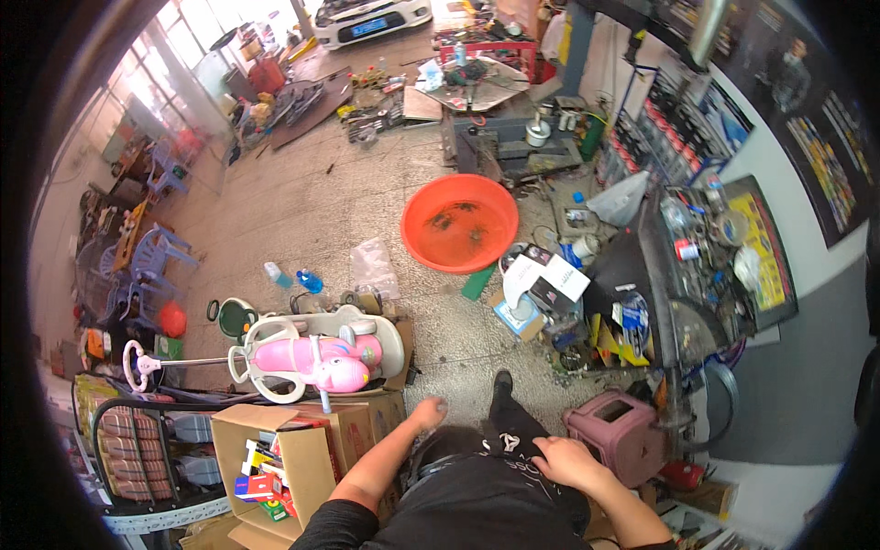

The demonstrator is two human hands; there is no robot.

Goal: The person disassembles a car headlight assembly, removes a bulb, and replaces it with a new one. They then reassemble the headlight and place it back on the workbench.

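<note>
My left hand (426,415) hangs low to the left of my dark trousers, its fingers curled in. A small greyish patch shows at its fingertips, too small to name. My right hand (561,460) is in front of my black shirt (477,500), back upward, fingers bent; its palm is hidden. Left of my left hand, a pink and white ride-on toy (316,357) with a long handle lies on its side on cardboard boxes. Below it stands an open carton (312,467) of small coloured boxes. A dusty pink plastic stool or bin (616,431) is beside my right arm.
An orange basin (417,225) sits on the floor ahead. Right of it, white boxes (561,275) are piled before a cluttered workbench (662,275). Two blue bottles (310,281) and a plastic sheet (375,268) lie left. Farther off are blue chairs (156,252) and a car (371,20).
</note>
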